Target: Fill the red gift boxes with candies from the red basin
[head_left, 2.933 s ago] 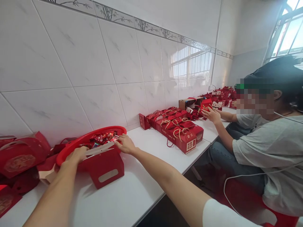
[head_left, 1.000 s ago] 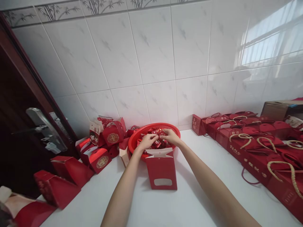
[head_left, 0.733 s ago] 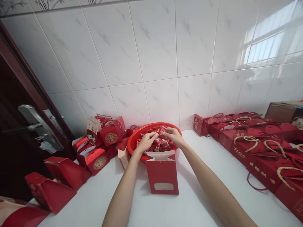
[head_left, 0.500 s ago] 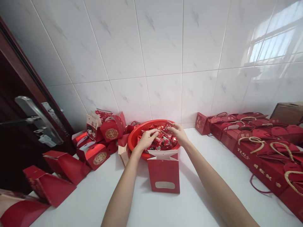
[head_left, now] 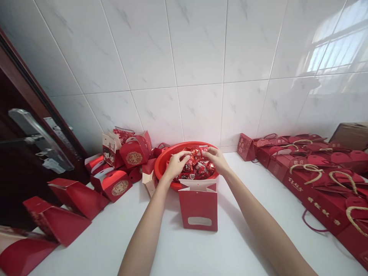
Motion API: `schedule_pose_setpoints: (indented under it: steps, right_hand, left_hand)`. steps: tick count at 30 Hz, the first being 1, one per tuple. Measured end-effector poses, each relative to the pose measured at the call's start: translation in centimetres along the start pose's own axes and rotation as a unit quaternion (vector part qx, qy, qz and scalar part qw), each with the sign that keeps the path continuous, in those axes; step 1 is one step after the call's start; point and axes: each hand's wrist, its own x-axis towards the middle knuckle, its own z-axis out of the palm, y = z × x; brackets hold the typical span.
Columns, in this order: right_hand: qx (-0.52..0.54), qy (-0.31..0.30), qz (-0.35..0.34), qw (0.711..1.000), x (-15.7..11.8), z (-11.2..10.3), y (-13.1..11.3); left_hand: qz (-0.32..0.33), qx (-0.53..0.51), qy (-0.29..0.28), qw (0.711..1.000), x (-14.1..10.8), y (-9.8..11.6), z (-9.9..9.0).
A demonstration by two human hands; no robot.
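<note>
A red plastic basket [head_left: 161, 168] full of red-wrapped candies [head_left: 200, 168] stands near the tiled wall. Over its left part is my left hand [head_left: 177, 164], fingers curled together among the candies; what they hold is too small to tell. My right hand [head_left: 216, 159] reaches in from the right, its fingers bent toward the wrappers, and any candy between them cannot be made out. Just in front of the basket an upright red paper bag [head_left: 198, 205] with an open top and a pale oval label faces me. Neither hand touches this bag.
Red gift boxes [head_left: 116, 186] and folded red bags [head_left: 61, 222] crowd the left side. Rows of red boxes with rope handles [head_left: 310, 172] line the right, with a brown carton [head_left: 349, 136] behind. A dark door with a metal handle [head_left: 43, 132] is at far left.
Both hands remain at the basket, with their fingers slightly shifted among the candies. The view has tilted a little; the red bag has stayed in place.
</note>
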Motion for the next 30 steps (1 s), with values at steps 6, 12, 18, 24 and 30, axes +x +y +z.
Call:
schedule_pose_setpoints:
  steps: [6, 12, 18, 24, 30]
  right_hand:
    - [-0.032, -0.049, 0.018, 0.998, -0.2, -0.1, -0.1]
    - [-0.096, -0.167, 0.021, 0.981, -0.7, -0.1, -1.2]
    - [-0.132, -0.194, 0.015, 0.972, -0.4, -0.2, -0.9]
    - [-0.135, -0.132, 0.015, 0.982, 0.0, -0.2, 0.1]
    - [-0.110, -0.074, -0.007, 0.991, 0.1, 0.0, 0.5]
  left_hand:
    - [-0.007, 0.028, 0.017, 0.999, -0.1, 0.2, 0.0]
    - [-0.016, 0.043, 0.018, 0.999, -0.1, 0.0, 0.2]
    - [-0.022, 0.018, 0.004, 1.000, 0.1, 0.0, 0.4]
    - [-0.032, 0.061, -0.021, 0.997, 0.0, 0.2, 0.3]
    - [-0.183, 0.373, -0.112, 0.903, -0.5, -0.1, 0.2]
